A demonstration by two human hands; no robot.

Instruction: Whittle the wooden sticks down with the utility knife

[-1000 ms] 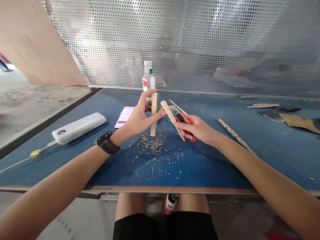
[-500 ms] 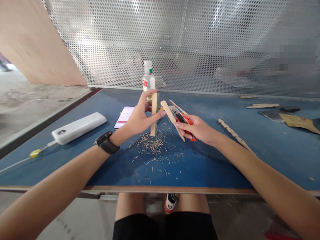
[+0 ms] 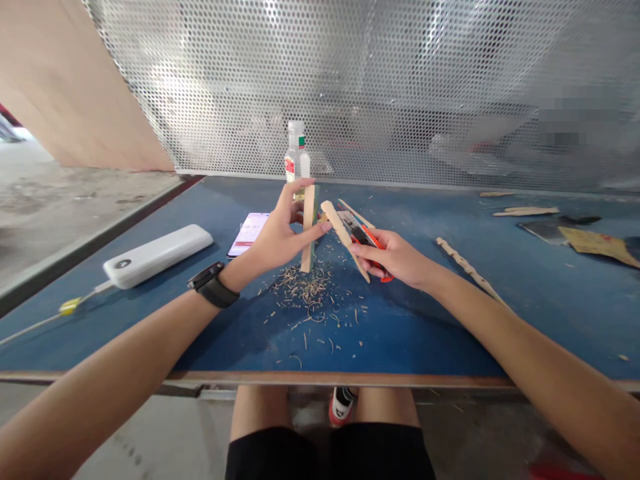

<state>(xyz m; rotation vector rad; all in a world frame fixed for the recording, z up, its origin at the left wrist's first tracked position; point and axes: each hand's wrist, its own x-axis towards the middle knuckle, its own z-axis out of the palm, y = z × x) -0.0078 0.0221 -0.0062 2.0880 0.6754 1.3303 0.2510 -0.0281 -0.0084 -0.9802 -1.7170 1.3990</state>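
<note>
My left hand [image 3: 280,230] pinches an upright wooden stick [image 3: 309,227] between thumb and fingers; its lower end stands on the blue table [image 3: 380,333]. A green edge shows along the stick's right side. My right hand [image 3: 395,257] is closed on a red utility knife [image 3: 367,240] and on a second, slanted wooden stick [image 3: 345,240] whose top end nearly meets my left fingertips. A pile of wood shavings [image 3: 310,297] lies on the table just below both hands.
A white power bank [image 3: 157,255] with a cable lies at the left, a phone [image 3: 249,233] behind my left hand, a clear bottle [image 3: 297,157] at the back. A carved stick [image 3: 470,270] lies to the right; more sticks and cardboard [image 3: 597,243] far right. Perforated metal screen behind.
</note>
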